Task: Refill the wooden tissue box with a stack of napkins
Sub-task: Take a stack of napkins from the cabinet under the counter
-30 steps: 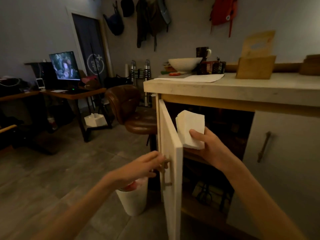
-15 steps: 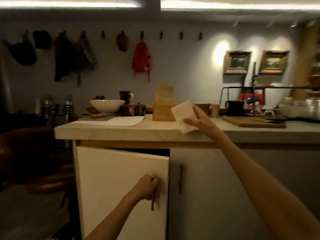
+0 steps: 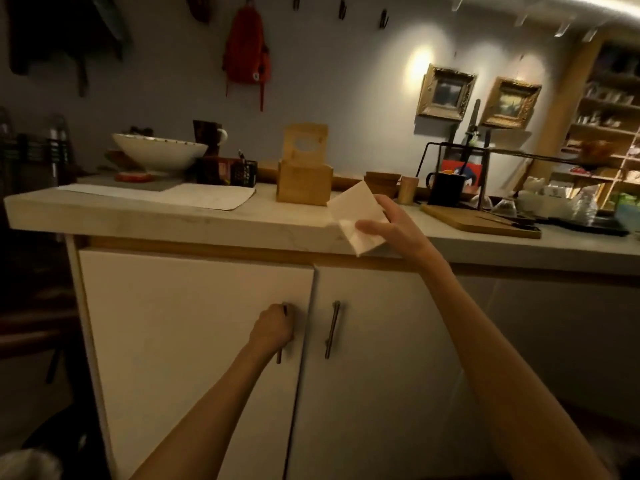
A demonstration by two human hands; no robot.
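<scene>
The wooden tissue box (image 3: pixel 304 182) stands on the pale counter (image 3: pixel 194 223), its lid with an oval hole (image 3: pixel 304 144) propped upright behind it. My right hand (image 3: pixel 394 230) grips a white stack of napkins (image 3: pixel 356 213) at the counter's front edge, just right of and in front of the box. My left hand (image 3: pixel 273 329) is closed around the vertical bar handle of the left cabinet door (image 3: pixel 180 327), which sits flush with its neighbour.
On the counter sit a white bowl (image 3: pixel 157 152), a paper sheet (image 3: pixel 207 197), a dark pen holder (image 3: pixel 242 173), a small wooden cup (image 3: pixel 408 189), a black mug (image 3: pixel 446 189) and a cutting board with a knife (image 3: pixel 481 221). Bags hang on the wall behind.
The left cabinet door went from wide open to shut under my left hand. My right hand lifted the napkins out of the cabinet up to the counter edge by the box.
</scene>
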